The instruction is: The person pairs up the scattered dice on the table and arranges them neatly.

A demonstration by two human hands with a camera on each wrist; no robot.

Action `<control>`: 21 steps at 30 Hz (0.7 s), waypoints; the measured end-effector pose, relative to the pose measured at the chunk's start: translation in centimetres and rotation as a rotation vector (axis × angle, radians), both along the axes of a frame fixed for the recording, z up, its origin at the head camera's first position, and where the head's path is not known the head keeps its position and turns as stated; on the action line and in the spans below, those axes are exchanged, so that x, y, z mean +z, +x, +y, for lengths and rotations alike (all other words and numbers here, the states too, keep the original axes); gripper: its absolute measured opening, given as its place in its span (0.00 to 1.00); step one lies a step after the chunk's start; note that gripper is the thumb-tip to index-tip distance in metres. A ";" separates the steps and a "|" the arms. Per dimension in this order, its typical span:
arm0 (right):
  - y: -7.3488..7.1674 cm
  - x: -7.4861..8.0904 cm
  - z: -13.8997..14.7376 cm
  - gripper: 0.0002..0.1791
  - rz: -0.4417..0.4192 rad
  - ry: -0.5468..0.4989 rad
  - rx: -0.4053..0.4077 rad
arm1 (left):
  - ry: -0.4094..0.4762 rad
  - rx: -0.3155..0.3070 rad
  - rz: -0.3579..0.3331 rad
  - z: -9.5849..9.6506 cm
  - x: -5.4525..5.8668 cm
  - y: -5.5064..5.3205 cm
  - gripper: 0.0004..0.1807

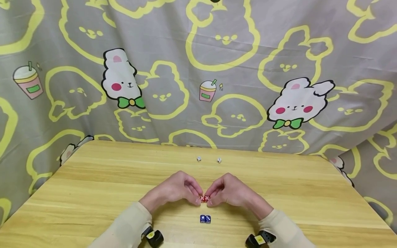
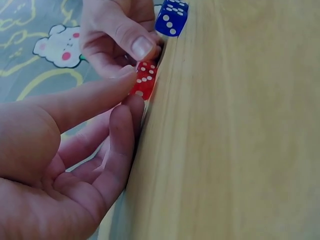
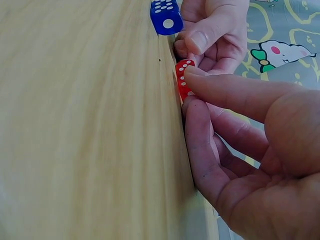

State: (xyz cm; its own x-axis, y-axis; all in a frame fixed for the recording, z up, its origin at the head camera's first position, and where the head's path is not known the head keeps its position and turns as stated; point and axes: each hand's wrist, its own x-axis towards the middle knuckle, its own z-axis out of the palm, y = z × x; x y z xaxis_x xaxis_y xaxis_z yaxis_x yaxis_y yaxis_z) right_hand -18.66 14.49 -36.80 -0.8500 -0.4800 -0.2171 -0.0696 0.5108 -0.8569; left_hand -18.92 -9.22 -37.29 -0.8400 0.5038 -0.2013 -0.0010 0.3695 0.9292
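While clamping two red dice (image 1: pixel 202 198) from opposite sides with left hand (image 1: pixel 178 187) and right hand (image 1: pixel 229 189), held them side by side on the worktop (image 1: pixel 124 175), just beyond two adjacent blue dice (image 1: pixel 203 219) and well short of two separate white dice (image 1: pixel 199 158).

We've middle dice (image 1: pixel 202 198) between left grip (image 1: pixel 181 187) and right grip (image 1: pixel 230 189) on the tabletop (image 1: pixel 93 182), near dice (image 1: pixel 203 218) before them, left die (image 1: pixel 199 158) and right die (image 1: pixel 219 160) behind!

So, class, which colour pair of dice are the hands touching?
The red dice, held between the left hand and right hand; the blue dice sit nearer the person and the white dice farther away, all untouched.
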 end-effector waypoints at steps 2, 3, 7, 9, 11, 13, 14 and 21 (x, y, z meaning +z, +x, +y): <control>-0.1 0.0 -0.1 0.11 -0.003 -0.004 0.001 | 0.000 0.013 0.014 -0.2 0.1 -0.1 0.14; -0.1 0.0 -0.1 0.11 -0.005 -0.006 0.002 | 0.003 0.024 0.017 -0.3 0.2 -0.2 0.14; -0.1 -0.1 0.0 0.11 -0.007 -0.004 0.002 | 0.000 0.098 0.032 -0.4 0.5 -0.5 0.14; 0.0 -0.1 0.1 0.11 -0.009 -0.003 0.000 | 0.002 0.138 0.037 -0.3 0.6 -0.8 0.14; 0.0 -0.1 0.1 0.11 -0.009 -0.001 -0.003 | -0.004 0.183 0.044 -0.2 0.7 -1.2 0.15; 0.0 0.0 0.1 0.11 -0.007 0.003 -0.005 | -0.011 0.231 0.056 0.0 0.8 -1.6 0.15; 0.0 0.0 0.1 0.11 -0.006 0.006 -0.006 | -0.013 0.257 0.057 0.0 0.9 -1.8 0.16; -0.2 0.1 0.0 0.11 -0.006 0.017 0.000 | -0.026 0.432 0.028 0.6 1.0 -3.6 0.20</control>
State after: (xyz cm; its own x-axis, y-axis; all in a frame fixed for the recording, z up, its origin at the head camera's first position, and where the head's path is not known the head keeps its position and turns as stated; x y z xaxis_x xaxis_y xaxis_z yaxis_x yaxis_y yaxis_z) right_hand -18.82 14.47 -36.72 -0.8487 -0.4762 -0.2302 -0.0644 0.5251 -0.8486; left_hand -22.48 -8.61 -36.28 -0.9779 0.0996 -0.1837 -0.1360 0.3643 0.9213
